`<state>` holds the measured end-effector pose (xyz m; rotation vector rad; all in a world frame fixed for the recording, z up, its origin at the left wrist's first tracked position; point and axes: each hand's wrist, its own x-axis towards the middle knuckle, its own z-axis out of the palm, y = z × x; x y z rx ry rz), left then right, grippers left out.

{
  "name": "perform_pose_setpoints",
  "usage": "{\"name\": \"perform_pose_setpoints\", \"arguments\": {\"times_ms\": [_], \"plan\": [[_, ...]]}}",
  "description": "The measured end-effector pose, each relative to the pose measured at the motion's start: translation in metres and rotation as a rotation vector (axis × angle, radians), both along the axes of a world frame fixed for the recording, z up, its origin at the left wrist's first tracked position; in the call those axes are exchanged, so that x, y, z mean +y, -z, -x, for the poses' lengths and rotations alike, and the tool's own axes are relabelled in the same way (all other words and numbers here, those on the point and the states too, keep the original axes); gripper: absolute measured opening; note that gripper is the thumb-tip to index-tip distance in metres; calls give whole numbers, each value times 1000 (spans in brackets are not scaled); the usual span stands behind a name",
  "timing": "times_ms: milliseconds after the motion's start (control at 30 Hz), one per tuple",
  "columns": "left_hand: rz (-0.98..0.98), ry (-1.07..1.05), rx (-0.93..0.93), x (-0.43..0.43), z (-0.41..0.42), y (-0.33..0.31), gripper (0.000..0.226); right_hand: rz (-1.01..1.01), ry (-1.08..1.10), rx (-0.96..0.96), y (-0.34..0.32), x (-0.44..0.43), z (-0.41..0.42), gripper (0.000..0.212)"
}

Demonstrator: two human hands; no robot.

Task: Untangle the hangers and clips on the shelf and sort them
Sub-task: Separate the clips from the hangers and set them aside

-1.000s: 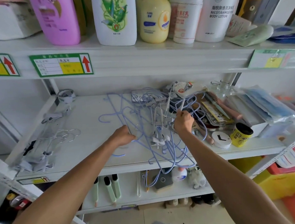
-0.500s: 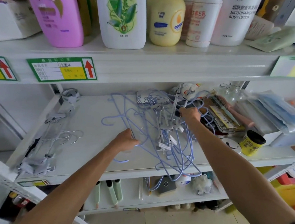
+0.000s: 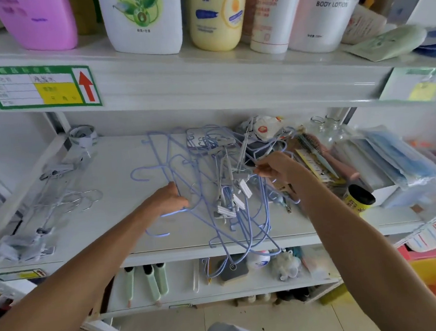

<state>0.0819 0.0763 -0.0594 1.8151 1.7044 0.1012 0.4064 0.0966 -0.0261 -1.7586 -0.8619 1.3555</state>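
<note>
On the middle shelf (image 3: 113, 173), a tangle of blue wire hangers (image 3: 213, 191) is gripped: its left edge in the closed left hand (image 3: 168, 199), its upper right part pinched by the right hand (image 3: 277, 166).

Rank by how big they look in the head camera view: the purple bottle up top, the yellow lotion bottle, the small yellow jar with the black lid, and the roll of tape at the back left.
1. purple bottle, though cropped
2. yellow lotion bottle, also cropped
3-4. yellow jar and tape roll look alike; the jar sits nearer, so unsure.
</note>
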Motion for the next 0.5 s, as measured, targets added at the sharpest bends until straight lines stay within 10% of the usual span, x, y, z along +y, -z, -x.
{"name": "perform_pose_setpoints", "arguments": {"times_ms": [267,367,500], "plan": [[-17,45,82,6,-3,12,55,-117,-7,-8,-5,-48,1,13],[-374,15,218,-1,-12,7,52,-158,-99,-100,-9,-62,3,10],[-739,228,-295,7,-58,-15,13,-149,-151,-144,-12,-64,4,8]]}}
